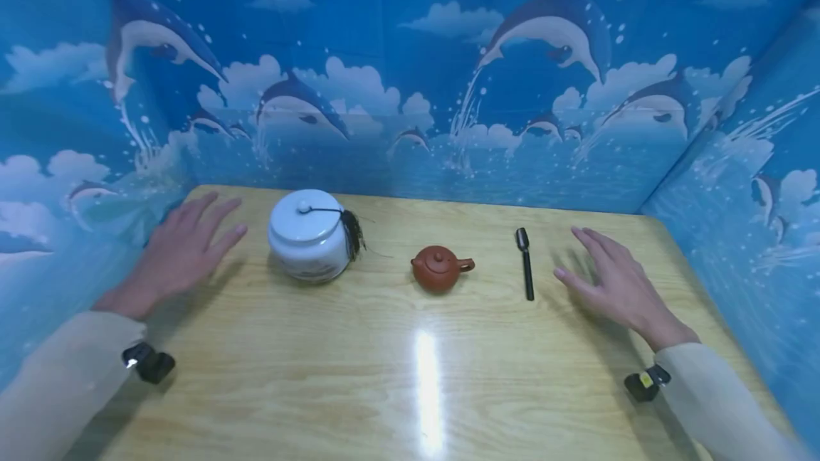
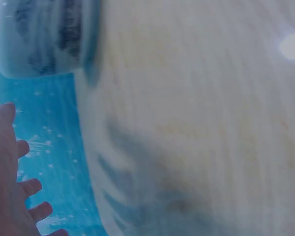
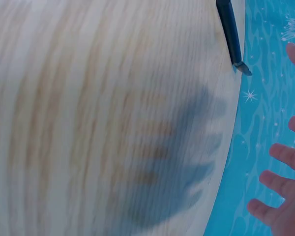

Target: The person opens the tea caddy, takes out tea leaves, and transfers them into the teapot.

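My left hand hovers over the table's left side with fingers spread, holding nothing. Just right of it stands a white lidded jar with a dark tassel hanging from its lid knob. In the left wrist view the jar shows dark markings on its side. A small brown teapot sits mid-table, handle to the right. Further right lies a small black scoop, its bowl toward the back. Beside the scoop, my right hand is raised above its own shadow, fingers extended and nothing in them.
The light wood table has a bright glare streak at its front middle. Blue curtains printed with dolphins and clouds enclose its back and both sides. Each wrist wears a small black camera on a strap.
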Tool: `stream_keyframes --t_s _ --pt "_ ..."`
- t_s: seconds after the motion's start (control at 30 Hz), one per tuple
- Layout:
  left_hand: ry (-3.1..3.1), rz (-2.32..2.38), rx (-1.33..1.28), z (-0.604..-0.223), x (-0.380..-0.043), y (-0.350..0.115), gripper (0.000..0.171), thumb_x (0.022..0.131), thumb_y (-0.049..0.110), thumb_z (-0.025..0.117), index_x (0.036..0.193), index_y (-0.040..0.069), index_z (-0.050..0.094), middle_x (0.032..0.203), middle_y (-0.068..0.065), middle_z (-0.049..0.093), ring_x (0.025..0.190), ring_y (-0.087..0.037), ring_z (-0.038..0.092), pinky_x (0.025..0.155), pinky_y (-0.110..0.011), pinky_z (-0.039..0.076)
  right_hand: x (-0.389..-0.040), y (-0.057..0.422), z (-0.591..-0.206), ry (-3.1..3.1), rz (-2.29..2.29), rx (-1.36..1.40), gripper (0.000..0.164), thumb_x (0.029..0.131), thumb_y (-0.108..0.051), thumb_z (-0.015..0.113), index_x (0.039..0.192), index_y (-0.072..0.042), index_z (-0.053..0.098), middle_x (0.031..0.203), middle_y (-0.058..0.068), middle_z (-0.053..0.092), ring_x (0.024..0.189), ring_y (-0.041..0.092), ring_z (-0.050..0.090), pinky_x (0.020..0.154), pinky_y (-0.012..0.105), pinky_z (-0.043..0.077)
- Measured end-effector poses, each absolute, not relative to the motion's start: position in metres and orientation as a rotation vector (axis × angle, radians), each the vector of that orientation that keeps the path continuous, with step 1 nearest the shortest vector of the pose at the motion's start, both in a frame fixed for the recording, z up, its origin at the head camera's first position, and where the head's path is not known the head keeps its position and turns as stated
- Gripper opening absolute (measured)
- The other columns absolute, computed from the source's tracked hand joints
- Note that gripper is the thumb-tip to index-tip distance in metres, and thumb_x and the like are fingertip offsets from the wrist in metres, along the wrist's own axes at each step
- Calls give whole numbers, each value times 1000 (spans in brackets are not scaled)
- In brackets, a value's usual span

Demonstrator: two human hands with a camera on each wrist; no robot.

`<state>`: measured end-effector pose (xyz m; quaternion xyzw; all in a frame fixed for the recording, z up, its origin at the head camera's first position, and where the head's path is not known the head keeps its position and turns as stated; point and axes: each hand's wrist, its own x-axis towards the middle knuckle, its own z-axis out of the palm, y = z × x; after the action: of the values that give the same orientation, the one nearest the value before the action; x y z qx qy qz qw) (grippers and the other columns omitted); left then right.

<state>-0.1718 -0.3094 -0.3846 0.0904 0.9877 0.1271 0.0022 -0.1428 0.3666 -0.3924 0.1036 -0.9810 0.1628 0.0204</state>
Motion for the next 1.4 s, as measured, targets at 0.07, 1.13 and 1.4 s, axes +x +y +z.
stream_keyframes --t_s 0.07,1.13,1.4 --pt "3102 429 292 -379 -173 -307 73 117 57 32 172 10 27 174 -37 17 155 -66 19 116 -91 16 -143 364 -391 -3038 549 316 93 105 -57 68 176 -18 22 174 30 31 154 62 29 112 89 27" --pt "3075 757 483 -314 -183 -209 75 110 63 52 171 20 37 178 -18 31 164 -49 25 127 -80 22 -163 297 -361 -2904 852 417 72 107 -48 70 166 -14 46 154 19 60 139 39 57 115 66 47" --pt "3048 772 595 -311 -188 -174 77 107 56 65 168 17 42 173 -15 41 162 -43 33 129 -75 28 -172 279 -356 -2906 940 477 69 106 -45 71 164 -13 49 147 17 64 134 37 61 113 60 53"
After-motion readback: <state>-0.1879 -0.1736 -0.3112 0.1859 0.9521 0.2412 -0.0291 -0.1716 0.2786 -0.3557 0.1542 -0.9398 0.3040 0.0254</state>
